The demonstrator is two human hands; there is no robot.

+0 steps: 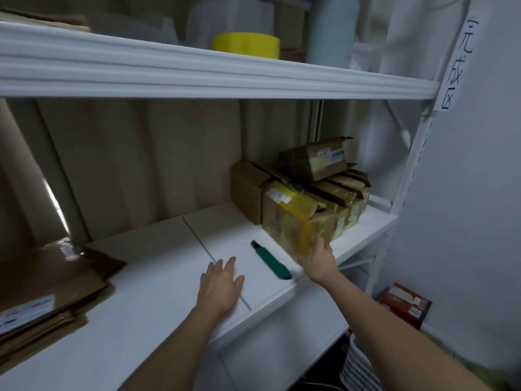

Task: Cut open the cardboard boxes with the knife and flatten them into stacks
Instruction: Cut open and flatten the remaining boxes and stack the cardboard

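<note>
Our left hand [220, 286] lies flat, fingers straight and a little spread, on the white boards [174, 266] at centre frame, while our right hand [318, 261] reaches the near corner of the front taped box [293, 213] at centre right, its fingers hidden against the box so we cannot tell how far they curl. Between the hands the green knife [272, 261] lies untouched on the boards, and flattened cardboard [48, 289] is stacked at lower left. Behind the front box more boxes [318, 162] crowd the white shelf [363, 235] against the beige backing, and on the upper shelf [197, 71] sit yellow tape [246, 45] and a pale bottle [331, 32].
</note>
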